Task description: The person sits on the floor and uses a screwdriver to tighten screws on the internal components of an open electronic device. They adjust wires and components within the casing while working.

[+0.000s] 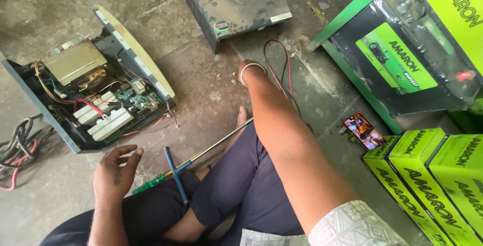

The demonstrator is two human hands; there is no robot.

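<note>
I'm reaching my right hand (250, 70) far toward tiny, slippery screws (227, 77), grip hidden; my left hand (116, 171) is hovering released near the screwdriver (166, 175).

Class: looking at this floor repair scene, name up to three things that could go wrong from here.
1. Small screws lie loose on the floor by the right hand; they could get lost.
2. The opened unit has bare wiring exposed; the left hand hovers close, risking shock or damage.
3. The T-handle tool rests on the lap and could slip.
</note>
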